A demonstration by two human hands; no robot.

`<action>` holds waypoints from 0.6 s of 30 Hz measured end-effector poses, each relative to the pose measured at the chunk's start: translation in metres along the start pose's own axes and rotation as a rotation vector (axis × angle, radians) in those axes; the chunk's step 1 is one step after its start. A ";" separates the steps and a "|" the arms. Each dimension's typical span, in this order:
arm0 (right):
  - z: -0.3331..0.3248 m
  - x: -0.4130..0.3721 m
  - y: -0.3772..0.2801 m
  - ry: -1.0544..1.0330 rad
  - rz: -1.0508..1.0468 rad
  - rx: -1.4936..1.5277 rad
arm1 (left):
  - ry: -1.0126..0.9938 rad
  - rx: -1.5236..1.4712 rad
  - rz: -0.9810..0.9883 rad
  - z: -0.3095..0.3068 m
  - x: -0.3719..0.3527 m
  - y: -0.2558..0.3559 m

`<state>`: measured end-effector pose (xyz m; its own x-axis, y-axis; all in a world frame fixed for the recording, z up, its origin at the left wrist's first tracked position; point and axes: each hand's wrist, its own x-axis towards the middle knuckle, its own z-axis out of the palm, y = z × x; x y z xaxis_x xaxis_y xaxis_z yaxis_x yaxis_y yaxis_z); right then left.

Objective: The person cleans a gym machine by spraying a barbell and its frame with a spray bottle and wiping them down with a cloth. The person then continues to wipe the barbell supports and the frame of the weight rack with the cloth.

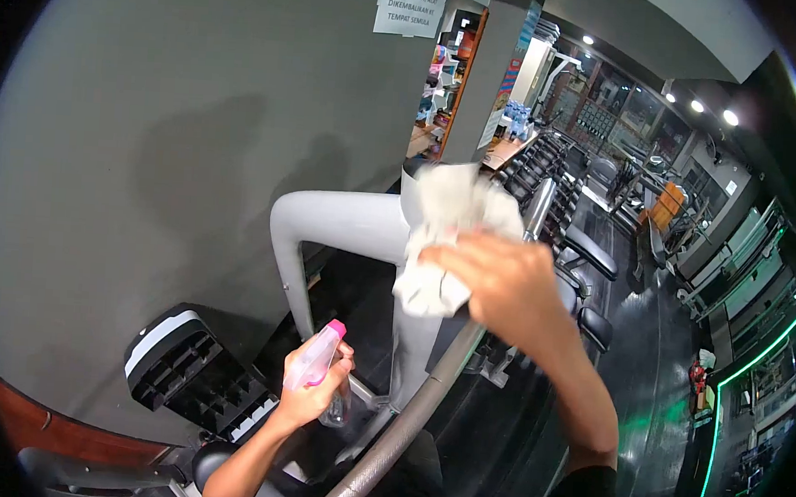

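Note:
My right hand (509, 287) grips a crumpled white cloth (444, 242), blurred by motion, against the upper part of a light grey machine frame (345, 222). The cloth covers the spot where the frame's curved arm meets its upright. Lower and to the left, my left hand (319, 380) is wrapped round a clear spray bottle (338, 407) with a pink and translucent spray head (318, 358). The bottle is held upright beside the frame's post. A knurled metal bar (415, 409) slants between my two forearms.
A grey wall with a paper sign (411, 5) stands on the left. Below it is a black rack-like unit (195, 364). Behind my right hand are a dumbbell rack (549, 167), padded benches (589, 251) and a dark floor (628, 363). Water bottles (517, 119) stand on a counter.

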<state>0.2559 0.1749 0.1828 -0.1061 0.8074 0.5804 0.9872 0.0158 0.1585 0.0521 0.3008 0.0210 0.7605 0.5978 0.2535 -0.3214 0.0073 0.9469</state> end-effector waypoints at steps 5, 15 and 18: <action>0.025 -0.017 -0.010 -0.253 0.267 0.507 | -0.030 0.167 0.362 0.001 0.008 0.005; 0.062 0.004 -0.038 -0.061 0.167 1.074 | -0.151 0.322 0.350 0.005 0.021 0.034; 0.045 0.003 -0.036 0.252 0.354 1.401 | -0.155 0.160 0.205 0.007 0.025 0.039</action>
<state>0.2255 0.2039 0.1427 0.2886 0.7713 0.5673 0.2556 0.5089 -0.8220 0.0625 0.3109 0.0657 0.7702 0.4442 0.4577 -0.3932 -0.2343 0.8891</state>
